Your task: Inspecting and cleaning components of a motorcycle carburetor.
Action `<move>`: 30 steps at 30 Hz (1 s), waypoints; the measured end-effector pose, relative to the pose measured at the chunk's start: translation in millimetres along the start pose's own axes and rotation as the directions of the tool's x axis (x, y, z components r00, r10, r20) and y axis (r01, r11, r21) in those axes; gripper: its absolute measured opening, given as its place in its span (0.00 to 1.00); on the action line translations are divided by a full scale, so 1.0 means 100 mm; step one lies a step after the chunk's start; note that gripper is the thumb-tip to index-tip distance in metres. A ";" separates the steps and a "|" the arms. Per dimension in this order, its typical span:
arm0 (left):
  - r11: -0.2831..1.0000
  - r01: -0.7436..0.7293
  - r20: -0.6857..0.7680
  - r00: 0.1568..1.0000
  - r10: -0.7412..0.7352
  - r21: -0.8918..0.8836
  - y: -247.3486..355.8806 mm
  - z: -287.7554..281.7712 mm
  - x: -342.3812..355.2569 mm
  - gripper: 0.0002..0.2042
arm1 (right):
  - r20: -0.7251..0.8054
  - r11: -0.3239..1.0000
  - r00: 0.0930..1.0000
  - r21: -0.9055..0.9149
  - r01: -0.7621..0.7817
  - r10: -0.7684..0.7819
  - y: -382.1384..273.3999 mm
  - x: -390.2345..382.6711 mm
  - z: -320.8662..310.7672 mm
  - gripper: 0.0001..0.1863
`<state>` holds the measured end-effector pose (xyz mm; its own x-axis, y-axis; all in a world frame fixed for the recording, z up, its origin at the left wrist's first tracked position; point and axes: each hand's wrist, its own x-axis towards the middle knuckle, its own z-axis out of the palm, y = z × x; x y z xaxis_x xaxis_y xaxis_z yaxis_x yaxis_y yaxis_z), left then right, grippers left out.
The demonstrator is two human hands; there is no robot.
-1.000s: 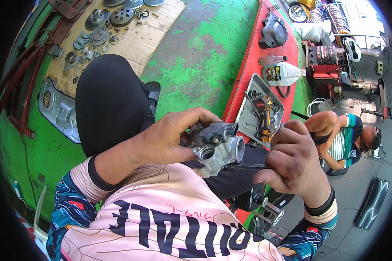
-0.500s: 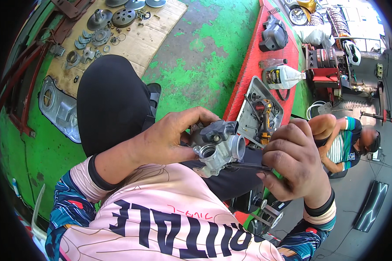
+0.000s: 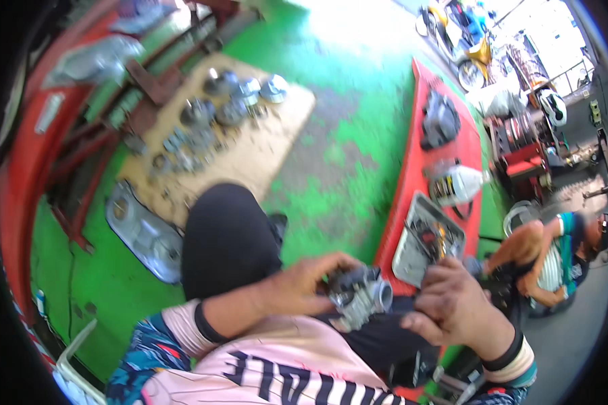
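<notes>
My left hand (image 3: 311, 280) is wrapped round a metal throttle body (image 3: 361, 302) with a black plastic housing on top, held above my lap. Its round open mouth points to the right. Just right of it, my right hand (image 3: 456, 307) is closed, thumb against curled fingers. Motion blur and the dark trousers hide whatever is between those fingers. The two hands are apart.
A red ramp (image 3: 398, 209) carries a grey tray (image 3: 404, 260) of tools, a white bottle (image 3: 456, 185) and a black housing (image 3: 440, 120). Metal parts lie on cardboard (image 3: 284, 135) beside a metal cover (image 3: 145, 233). Another person (image 3: 554, 263) sits at right.
My view has shifted up and left, so more floor and a red panel show. The slim dark tool seen in my right hand against the throttle body can no longer be made out.
</notes>
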<state>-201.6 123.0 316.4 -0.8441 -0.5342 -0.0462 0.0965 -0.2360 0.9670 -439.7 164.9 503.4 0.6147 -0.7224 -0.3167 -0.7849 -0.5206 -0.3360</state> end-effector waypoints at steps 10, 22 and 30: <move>0.989 -0.118 -0.052 0.992 0.114 -0.089 -0.62 -0.04 0.11 0.33 | -0.133 0.979 0.980 -0.158 0.127 -0.148 0.09 0.13 0.22 0.16; 0.993 -0.045 -0.039 0.998 0.042 -0.104 -0.69 -0.11 0.09 0.34 | -0.154 0.902 0.945 -0.375 0.213 -0.287 0.14 0.15 0.38 0.10; 0.993 -0.116 -0.127 0.985 0.117 0.020 -0.73 -0.16 0.06 0.34 | -0.264 0.935 0.941 -0.336 0.116 -0.212 0.12 0.20 0.50 0.12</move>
<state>-204.9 123.8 241.2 -0.7528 -0.6573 0.0358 0.1829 -0.1566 0.9706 -433.3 167.1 449.1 0.7239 -0.6898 0.0072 -0.6886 -0.7232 -0.0531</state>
